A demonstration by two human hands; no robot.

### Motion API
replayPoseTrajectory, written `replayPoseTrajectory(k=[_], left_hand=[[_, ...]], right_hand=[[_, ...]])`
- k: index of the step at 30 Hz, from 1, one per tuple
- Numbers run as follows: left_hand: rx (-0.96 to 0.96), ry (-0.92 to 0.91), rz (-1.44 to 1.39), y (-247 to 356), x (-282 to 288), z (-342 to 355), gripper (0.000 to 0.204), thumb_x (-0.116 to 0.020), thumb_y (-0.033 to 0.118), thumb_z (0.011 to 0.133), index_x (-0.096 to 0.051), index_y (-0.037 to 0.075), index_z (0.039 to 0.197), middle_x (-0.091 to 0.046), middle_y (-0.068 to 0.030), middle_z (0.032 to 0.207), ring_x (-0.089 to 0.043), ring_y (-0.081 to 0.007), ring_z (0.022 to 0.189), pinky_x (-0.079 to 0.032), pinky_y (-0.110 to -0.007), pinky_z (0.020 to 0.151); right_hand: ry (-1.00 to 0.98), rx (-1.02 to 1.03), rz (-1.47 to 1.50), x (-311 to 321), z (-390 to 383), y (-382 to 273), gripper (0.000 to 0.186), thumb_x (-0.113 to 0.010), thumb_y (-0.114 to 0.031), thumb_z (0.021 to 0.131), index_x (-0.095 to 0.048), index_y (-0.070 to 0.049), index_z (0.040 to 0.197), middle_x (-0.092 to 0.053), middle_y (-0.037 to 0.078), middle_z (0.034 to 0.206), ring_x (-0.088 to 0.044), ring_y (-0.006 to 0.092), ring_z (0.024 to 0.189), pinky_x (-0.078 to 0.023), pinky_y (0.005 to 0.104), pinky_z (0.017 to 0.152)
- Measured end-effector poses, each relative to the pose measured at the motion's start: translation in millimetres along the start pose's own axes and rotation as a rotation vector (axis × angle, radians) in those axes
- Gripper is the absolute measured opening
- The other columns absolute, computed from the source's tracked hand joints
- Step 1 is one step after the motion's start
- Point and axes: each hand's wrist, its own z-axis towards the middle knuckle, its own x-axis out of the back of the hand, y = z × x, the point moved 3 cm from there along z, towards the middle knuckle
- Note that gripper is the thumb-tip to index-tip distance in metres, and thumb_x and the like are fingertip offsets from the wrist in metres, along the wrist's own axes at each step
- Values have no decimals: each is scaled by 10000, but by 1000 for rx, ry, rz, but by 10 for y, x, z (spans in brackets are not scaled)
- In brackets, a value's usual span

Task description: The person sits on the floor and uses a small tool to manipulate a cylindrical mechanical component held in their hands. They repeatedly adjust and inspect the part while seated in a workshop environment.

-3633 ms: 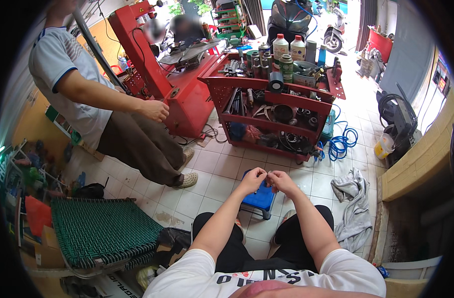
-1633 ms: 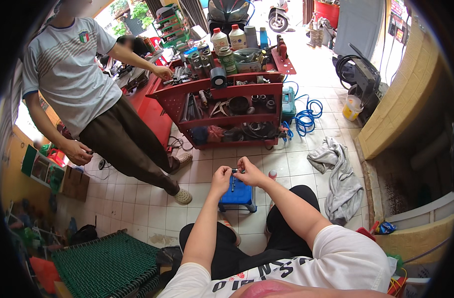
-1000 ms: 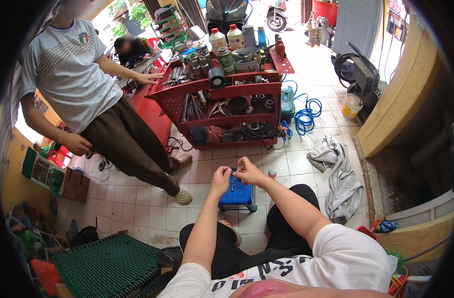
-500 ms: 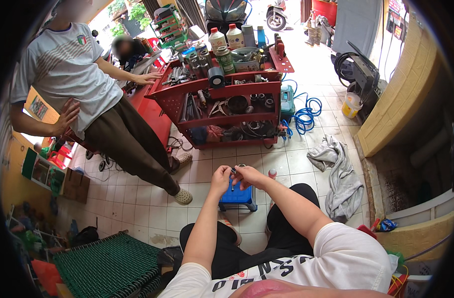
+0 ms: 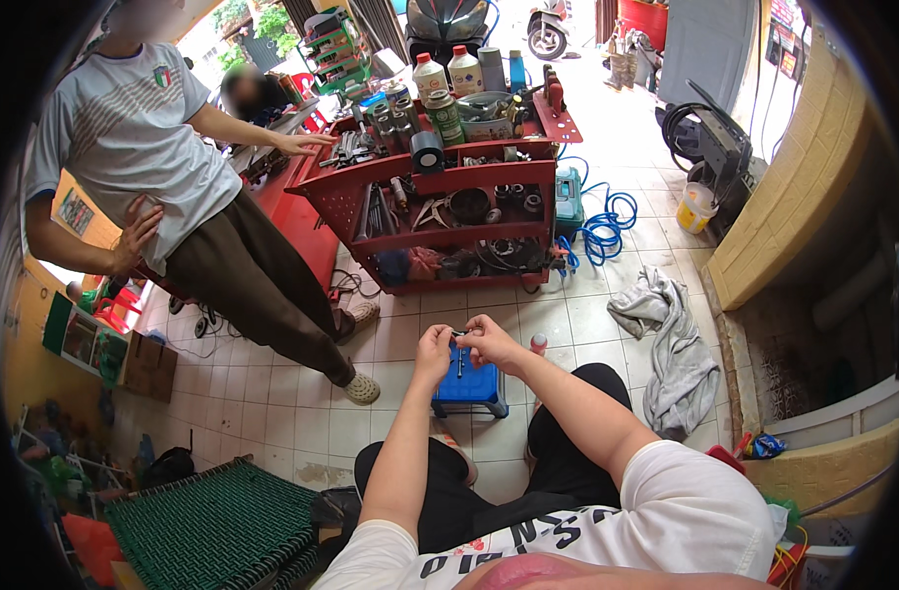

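Note:
My left hand (image 5: 435, 353) and my right hand (image 5: 491, 345) meet over a low blue plastic stool (image 5: 477, 385). Both are closed, fingertips together, on a small dark part (image 5: 458, 334); its kind is too small to make out. Below the fingers, a slim metal rod-like piece (image 5: 460, 365) shows against the stool top. Just right of my right hand, a small bottle with a pinkish top (image 5: 538, 343) stands on the floor.
Ahead stands a red tool cart (image 5: 430, 231) loaded with bottles, cans and tools. A person (image 5: 145, 157) stands at left beside it. A grey cloth (image 5: 671, 344) and blue hose (image 5: 607, 231) lie on the right floor. A green woven seat (image 5: 213, 521) is at near left.
My right hand has shifted slightly up and turned over the small part. More of the stool top shows now. The person's hand by the cart has moved slightly forward.

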Motion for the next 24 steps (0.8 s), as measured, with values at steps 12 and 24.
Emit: replayPoseTrajectory(k=[12,24], left_hand=[[2,7,-19,-58,49,19,193,-554,231,1045,-621,51,1072,-609,15,867,-465,-29,657,-390,-204,568],[9,-12,2,5,-8,-24,204,-553,247,1044,-611,55,1082,-602,4,886,-469,-36,662,-395,-199,580]], right_hand=[[-119,-240,135,-39,-44,-43,443,-629,-423,991,-479,-78,1223,-690,68,884,-601,149,564,-511,313,561],[-208,-392,312,99,37,75,408,-616,-418,997,-506,-80,1198,-688,67,881,-600,159,547,-502,303,543]])
